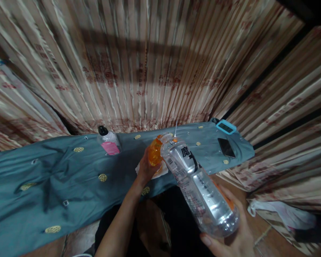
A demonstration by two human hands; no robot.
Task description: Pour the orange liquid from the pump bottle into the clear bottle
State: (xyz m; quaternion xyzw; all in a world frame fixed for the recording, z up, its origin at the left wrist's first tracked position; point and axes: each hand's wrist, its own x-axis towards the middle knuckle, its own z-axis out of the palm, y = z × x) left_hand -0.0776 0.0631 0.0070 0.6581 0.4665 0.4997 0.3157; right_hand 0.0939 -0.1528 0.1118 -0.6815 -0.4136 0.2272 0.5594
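Nearest the camera, the right hand [234, 237] wraps its fingers under the base of a large clear bottle [198, 185], tilted so its open mouth meets a small orange bottle [155, 152]. Gripping that orange bottle from the side, the left hand [146, 169] steadies it on a white cloth [160, 173] over the blue-covered worktop [69, 178]. Any wobble at the mouths would likely spill liquid onto the cover; the phone [226, 147] lies nearby.
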